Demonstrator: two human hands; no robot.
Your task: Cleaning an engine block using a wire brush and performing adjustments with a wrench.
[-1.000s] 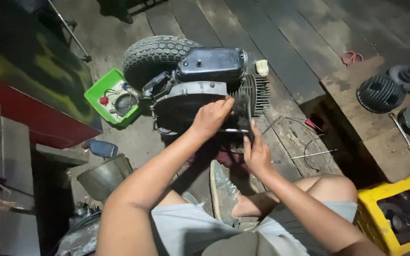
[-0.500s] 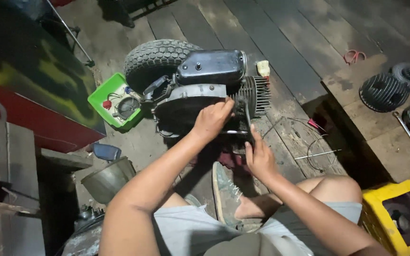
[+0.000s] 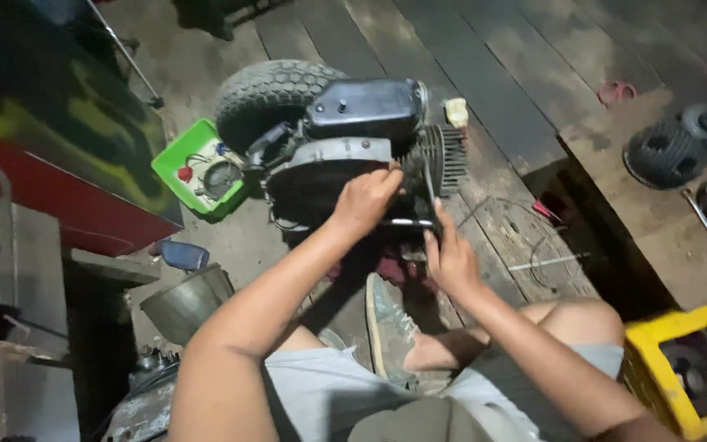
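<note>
Matt black metal engine (image 3: 345,155) with finned grey cylinder (image 3: 443,160), rough wooden floorboards (image 3: 493,74), glossy green plastic tray (image 3: 175,176).

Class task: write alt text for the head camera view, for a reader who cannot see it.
Seen from above, a seated person's left hand and right hand work on a small dark engine on a wooden floor. A tyre and green tray lie behind it, a yellow crate at right.

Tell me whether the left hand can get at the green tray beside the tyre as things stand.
Probably yes. The left hand rests on the engine, and the green tray lies open on the floor to its left, beside the tyre. Only the engine's low edge lies between them.
</note>
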